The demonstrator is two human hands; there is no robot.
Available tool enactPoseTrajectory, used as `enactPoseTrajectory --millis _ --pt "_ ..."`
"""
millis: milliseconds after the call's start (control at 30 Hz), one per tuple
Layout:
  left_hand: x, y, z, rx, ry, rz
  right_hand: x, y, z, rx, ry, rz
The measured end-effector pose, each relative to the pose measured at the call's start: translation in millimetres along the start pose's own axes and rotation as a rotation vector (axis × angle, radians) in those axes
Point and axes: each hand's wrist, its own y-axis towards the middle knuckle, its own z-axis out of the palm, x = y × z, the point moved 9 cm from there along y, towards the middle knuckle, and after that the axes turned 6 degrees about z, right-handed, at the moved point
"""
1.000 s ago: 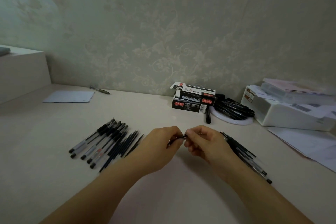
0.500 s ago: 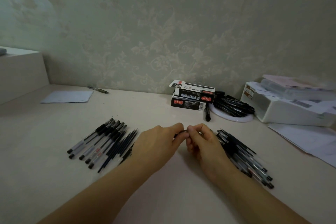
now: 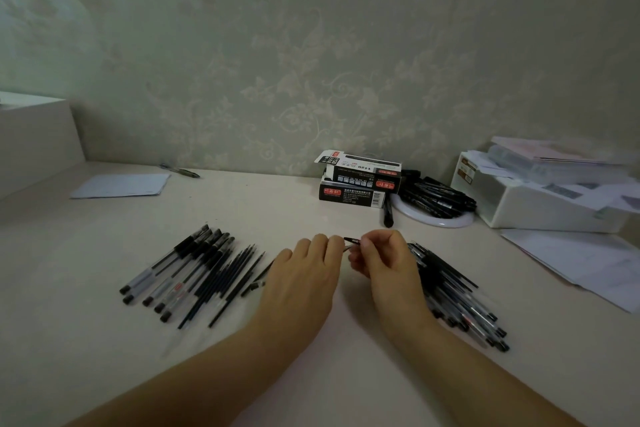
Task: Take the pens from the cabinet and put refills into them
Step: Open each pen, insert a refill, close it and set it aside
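My left hand (image 3: pixel 301 282) and my right hand (image 3: pixel 384 262) meet over the middle of the desk, both pinching one dark pen (image 3: pixel 351 241) held between the fingertips. Only a short dark stretch of it shows between the hands. To the left lies a row of pens (image 3: pixel 180 267) with clear barrels and black caps, and beside them several thin dark refills (image 3: pixel 230 276). A second heap of pens (image 3: pixel 457 298) lies to the right, partly hidden by my right wrist.
Two stacked black refill boxes (image 3: pixel 358 184) stand at the wall. A white round dish (image 3: pixel 436 215) holds more black pens. A white storage box (image 3: pixel 547 208) with papers sits at the right, loose sheets (image 3: pixel 585 263) in front. A paper (image 3: pixel 121 185) and a pen (image 3: pixel 181 171) lie far left.
Both hands have moved a little away from me across the desk, still together on the pen. The view has tilted slightly upward.
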Motion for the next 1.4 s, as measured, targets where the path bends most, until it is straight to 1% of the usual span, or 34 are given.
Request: enactPoseTrajectory --millis 33,100,167,200,267,333,400,500,600,733,867,1033,1167,1333,1400 --pt "2 -1 -1 -0.004 0.006 -0.004 4 0 -3 -0.029 -0.046 -0.037" --pt "11 0 -3 -0.001 0.006 -0.049 14 0 -5 -0.056 -0.253 -0.148" --pt "22 5 -4 0.021 -0.005 -0.12 22 -3 3 -0.006 -0.501 -0.253" --pt "28 8 -5 0.035 -0.009 -0.153 22 -5 9 0.031 -0.586 -0.28" --pt "38 11 0 0.075 -0.03 -0.186 17 -7 19 0.094 -0.707 -0.298" --pt "41 9 11 0.131 -0.068 -0.153 13 -8 27 0.135 -0.79 -0.307" --pt "40 7 15 0.152 -0.134 -0.111 12 -7 30 0.153 -0.816 -0.312" --pt "40 6 12 0.123 -0.204 -0.1 14 -6 28 0.126 -0.781 -0.314" --pt "37 6 9 0.112 -0.287 -0.073 19 -6 23 0.092 -0.673 -0.292" --pt "29 6 6 0.11 -0.482 -0.044 27 -10 25 0.123 -0.579 -0.311" --pt "32 7 3 0.081 -0.642 -0.065 23 -5 18 0.144 -0.422 -0.205" --pt "32 5 0 0.07 -0.626 -0.073 20 -2 17 0.177 -0.292 -0.133" --pt "34 7 6 0.112 -0.659 -0.124 21 1 18 0.197 -0.247 -0.122" --pt "40 5 8 0.088 -0.646 -0.137 19 1 22 0.24 -0.218 -0.124" --pt "42 5 9 0.082 -0.637 -0.14 17 2 23 0.224 -0.229 -0.124"
